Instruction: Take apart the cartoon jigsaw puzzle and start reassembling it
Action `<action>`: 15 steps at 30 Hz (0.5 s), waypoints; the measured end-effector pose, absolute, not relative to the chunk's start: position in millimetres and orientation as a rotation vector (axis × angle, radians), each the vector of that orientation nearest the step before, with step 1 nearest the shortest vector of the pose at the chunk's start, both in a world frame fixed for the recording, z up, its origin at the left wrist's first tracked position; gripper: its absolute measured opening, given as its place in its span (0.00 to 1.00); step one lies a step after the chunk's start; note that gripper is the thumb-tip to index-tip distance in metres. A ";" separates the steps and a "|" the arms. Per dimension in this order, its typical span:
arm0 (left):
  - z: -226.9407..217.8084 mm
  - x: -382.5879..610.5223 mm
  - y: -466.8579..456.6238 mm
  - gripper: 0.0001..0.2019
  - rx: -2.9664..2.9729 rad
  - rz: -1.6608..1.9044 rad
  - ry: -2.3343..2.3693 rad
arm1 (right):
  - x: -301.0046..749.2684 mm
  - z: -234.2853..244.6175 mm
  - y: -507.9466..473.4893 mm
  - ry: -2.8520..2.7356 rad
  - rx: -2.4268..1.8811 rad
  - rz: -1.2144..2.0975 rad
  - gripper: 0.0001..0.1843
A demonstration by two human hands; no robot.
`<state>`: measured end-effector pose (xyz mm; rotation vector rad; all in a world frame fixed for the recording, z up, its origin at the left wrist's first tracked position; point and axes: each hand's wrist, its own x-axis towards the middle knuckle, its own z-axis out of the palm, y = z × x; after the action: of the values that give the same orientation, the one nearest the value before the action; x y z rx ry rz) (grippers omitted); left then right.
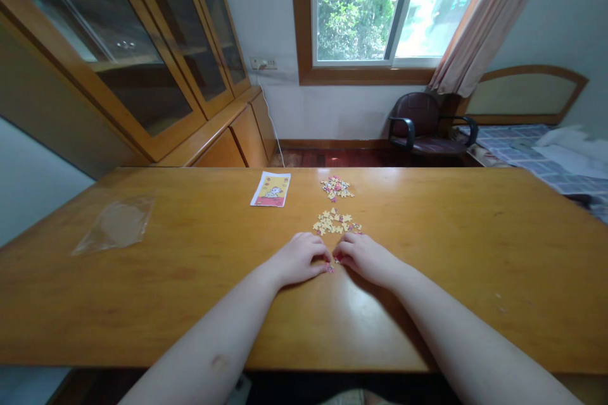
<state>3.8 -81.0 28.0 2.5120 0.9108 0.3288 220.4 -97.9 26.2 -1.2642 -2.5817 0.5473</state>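
My left hand [303, 258] rests on the wooden table [199, 304], its thumb and fingers closed on a small pink puzzle piece [330, 268]. Just to the right, my right hand [365, 257] pinches another small puzzle piece [337, 260], partly hidden by the fingertips. The two pieces lie close together; whether they touch I cannot tell. Right beyond the fingers spreads a loose group of mostly yellow puzzle pieces [327, 223], with a few pink ones among them. Farther back is a second pile of puzzle pieces [336, 187], white, pink and yellow.
A picture card [270, 189] with a white animal on yellow and pink lies at the back, left of the piles. A clear plastic bag [118, 223] is flat on the table's left. Beyond the table stand a glass-door cabinet [204, 101], an office chair [422, 120] and a bed [536, 145].
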 end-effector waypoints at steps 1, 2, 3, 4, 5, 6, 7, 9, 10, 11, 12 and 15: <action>27.6 3.9 -80.5 0.08 2.507 0.335 0.920 | 219.9 25.5 -98.3 -2.581 -1.252 0.540 0.09; 27.1 3.9 -80.1 0.08 2.503 0.341 0.931 | 219.5 24.7 -98.6 -2.579 -1.238 0.536 0.09; 26.4 3.9 -79.7 0.08 2.499 0.345 0.940 | 219.3 23.8 -98.8 -2.575 -1.225 0.535 0.09; 25.8 3.9 -79.3 0.08 2.496 0.346 0.944 | 219.1 22.9 -98.8 -2.572 -1.212 0.536 0.08; 25.1 3.8 -79.0 0.08 2.494 0.346 0.943 | 218.9 21.9 -98.9 -2.569 -1.201 0.538 0.08; 24.5 3.7 -78.8 0.08 2.492 0.346 0.940 | 218.7 21.1 -98.9 -2.565 -1.191 0.540 0.08; 24.0 3.6 -78.6 0.08 2.490 0.348 0.936 | 218.3 20.4 -99.1 -2.563 -1.184 0.543 0.07; 23.3 3.5 -78.3 0.08 2.486 0.352 0.933 | 217.4 19.4 -99.4 -2.565 -1.166 0.553 0.08; 23.1 3.5 -78.1 0.08 2.484 0.355 0.936 | 216.8 19.1 -99.7 -2.566 -1.155 0.557 0.08; 22.9 3.5 -77.9 0.09 2.480 0.358 0.943 | 216.1 19.0 -99.9 -2.566 -1.146 0.558 0.09; 22.8 3.6 -77.8 0.09 2.475 0.359 0.952 | 215.5 18.9 -100.0 -2.566 -1.140 0.557 0.09; 22.5 3.8 -77.6 0.10 2.455 0.357 0.984 | 214.4 18.7 -99.7 -2.560 -1.128 0.552 0.09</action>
<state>3.8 -77.6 22.5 2.4549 0.9841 0.3573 214.4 -99.7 18.7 -1.1284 -2.5596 0.5524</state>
